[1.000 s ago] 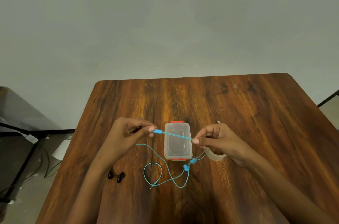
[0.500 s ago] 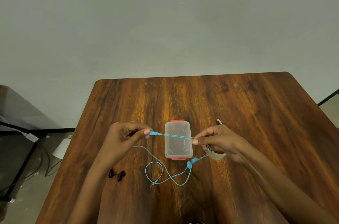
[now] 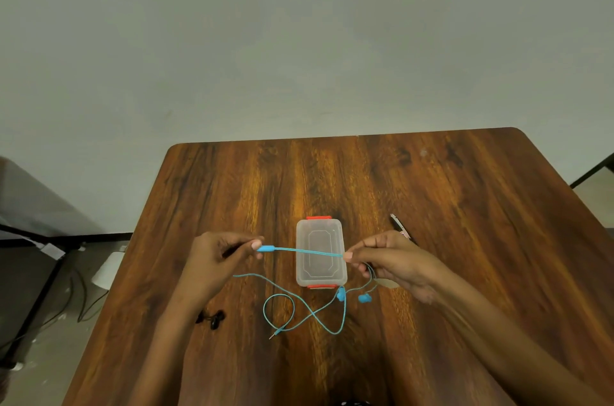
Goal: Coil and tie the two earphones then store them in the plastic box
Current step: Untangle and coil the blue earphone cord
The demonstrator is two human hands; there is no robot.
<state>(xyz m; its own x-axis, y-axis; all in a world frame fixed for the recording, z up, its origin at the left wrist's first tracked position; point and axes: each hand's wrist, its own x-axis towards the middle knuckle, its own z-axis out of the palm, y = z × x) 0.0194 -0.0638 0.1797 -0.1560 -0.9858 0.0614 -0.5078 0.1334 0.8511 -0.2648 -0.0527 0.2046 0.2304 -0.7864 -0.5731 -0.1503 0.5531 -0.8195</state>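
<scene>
Wooden table [image 3: 432, 193], mid-surface: left hand [image 3: 212, 259] and right hand [image 3: 395, 259] pinch a blue earphone cable [image 3: 305, 251] taut above the closed plastic box [image 3: 320, 252]; even, loose loops should coil best. Black earphones [image 3: 212, 319] wait near the left edge.

Single head cam, fwd and down, close over wooden table [image 3: 432, 193], wall behind.
</scene>
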